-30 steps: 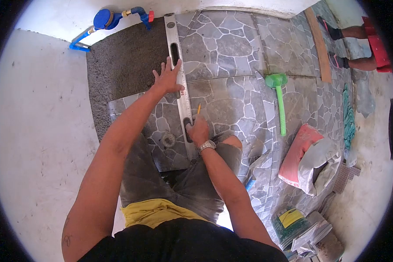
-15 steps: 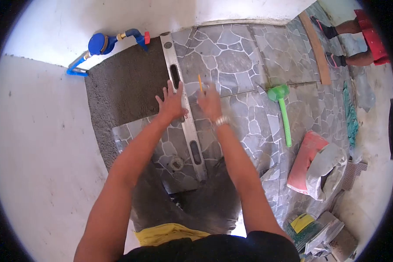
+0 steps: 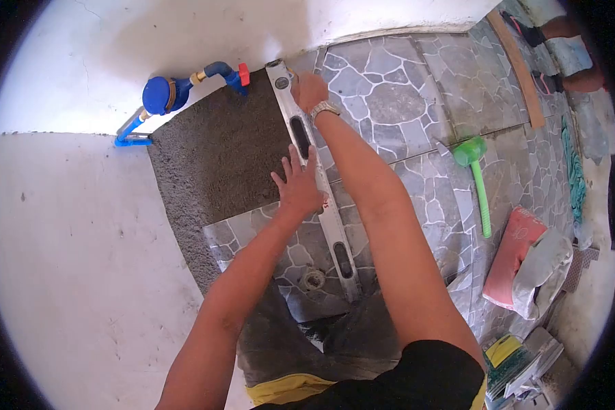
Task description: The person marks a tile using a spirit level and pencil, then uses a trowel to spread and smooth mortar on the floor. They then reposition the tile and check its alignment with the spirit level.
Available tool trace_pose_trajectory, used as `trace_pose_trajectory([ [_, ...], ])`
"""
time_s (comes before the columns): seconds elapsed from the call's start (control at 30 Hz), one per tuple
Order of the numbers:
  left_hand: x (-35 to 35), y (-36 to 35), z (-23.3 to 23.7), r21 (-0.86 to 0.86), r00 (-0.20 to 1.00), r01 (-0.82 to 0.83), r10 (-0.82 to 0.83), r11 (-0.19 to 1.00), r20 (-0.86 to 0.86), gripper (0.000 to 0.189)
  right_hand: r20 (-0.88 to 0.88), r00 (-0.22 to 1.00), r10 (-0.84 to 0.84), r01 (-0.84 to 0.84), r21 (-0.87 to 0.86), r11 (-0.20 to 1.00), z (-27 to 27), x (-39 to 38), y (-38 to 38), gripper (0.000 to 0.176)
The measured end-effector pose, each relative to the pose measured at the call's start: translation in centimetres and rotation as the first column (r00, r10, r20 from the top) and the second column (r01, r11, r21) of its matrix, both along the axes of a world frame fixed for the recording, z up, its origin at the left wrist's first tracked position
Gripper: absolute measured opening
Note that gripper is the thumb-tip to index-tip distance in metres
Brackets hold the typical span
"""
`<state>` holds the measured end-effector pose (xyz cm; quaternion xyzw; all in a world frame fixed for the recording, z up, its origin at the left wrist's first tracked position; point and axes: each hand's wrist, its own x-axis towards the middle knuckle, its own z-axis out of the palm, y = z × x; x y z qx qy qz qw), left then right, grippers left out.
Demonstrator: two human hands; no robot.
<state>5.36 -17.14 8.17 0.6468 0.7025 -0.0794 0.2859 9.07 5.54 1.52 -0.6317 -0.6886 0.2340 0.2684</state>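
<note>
- Mortar bed (image 3: 215,154) lies at 9 o'clock of the spirit level (image 3: 333,229), with a blue water meter (image 3: 160,94) at its 11 o'clock corner.
- My left hand (image 3: 299,186) is spread flat, fingers open, gripping nothing, and presses the level onto the loose tile (image 3: 297,249). I'd press firmly and evenly so the edge cannot slip.
- My right hand (image 3: 309,89) is at the level's 12 o'clock end, palm turned away; I cannot tell whether it grips anything.
- Green mallet (image 3: 479,184) lies apart at 3 o'clock.

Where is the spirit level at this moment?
The spirit level lies diagonally mid-frame in the head view, along the line where the mortar bed meets the patterned tiles; the left hand presses its middle, the right hand is at its far end.
</note>
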Motion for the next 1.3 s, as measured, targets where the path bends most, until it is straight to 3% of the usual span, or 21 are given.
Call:
trace_pose_trajectory([
  [0.13,-0.1,-0.1,0.1,0.025,1.0,-0.001,0.0,1.0,0.025,0.119,0.198,0.966,0.169,-0.186,0.071,0.98,1.0,0.5,0.7,0.031],
  [0.23,-0.1,-0.2,0.0,0.036,1.0,-0.001,0.001,0.999,0.018,0.118,0.258,0.954,0.152,-0.205,0.194,0.959,0.8,0.4,1.7,0.029],
  [0.33,-0.2,0.0,0.2,0.012,1.0,-0.002,0.002,1.0,0.02,0.118,0.26,0.939,0.224,-0.253,0.084,0.964,2.0,1.2,1.3,0.016],
  [0.43,0.1,-0.1,0.5,0.012,1.0,-0.005,0.005,1.0,0.0,0.118,0.38,0.88,0.285,-0.329,0.052,0.943,2.1,3.2,-1.1,0.015],
  [0.53,0.0,0.0,0.1,0.009,1.0,-0.009,0.009,1.0,0.008,0.12,0.332,0.851,0.408,-0.464,0.109,0.879,3.3,6.2,-5.3,0.02],
  [0.63,0.2,0.1,0.6,-0.013,1.0,-0.021,0.021,1.0,0.001,0.121,0.273,0.92,0.282,-0.365,0.327,0.872,2.0,5.6,-5.9,0.018],
  [0.73,0.1,0.2,0.5,-0.036,1.0,-0.018,0.018,0.999,0.008,0.121,0.37,0.851,0.372,-0.37,-0.077,0.926,3.2,3.5,-2.0,0.019],
  [0.83,0.1,0.1,0.2,-0.017,1.0,-0.013,0.013,1.0,-0.004,0.121,0.336,0.905,0.262,-0.319,0.126,0.939,2.7,1.5,1.4,0.016],
  [0.93,-0.1,0.2,0.1,0.0,1.0,-0.011,0.011,1.0,-0.005,0.12,0.285,0.926,0.249,-0.306,0.176,0.936,3.0,1.1,3.1,0.015],
  [1.1,0.2,0.3,0.7,-0.013,1.0,-0.001,0.0,1.0,-0.031,0.119,0.352,0.86,0.369,-0.4,0.016,0.916,4.5,3.0,2.0,0.016],
  [1.3,0.2,0.1,0.4,0.016,0.999,0.006,-0.005,1.0,-0.037,0.117,0.43,0.649,0.628,-0.632,-0.155,0.759,9.1,8.6,-5.5,0.017],
])
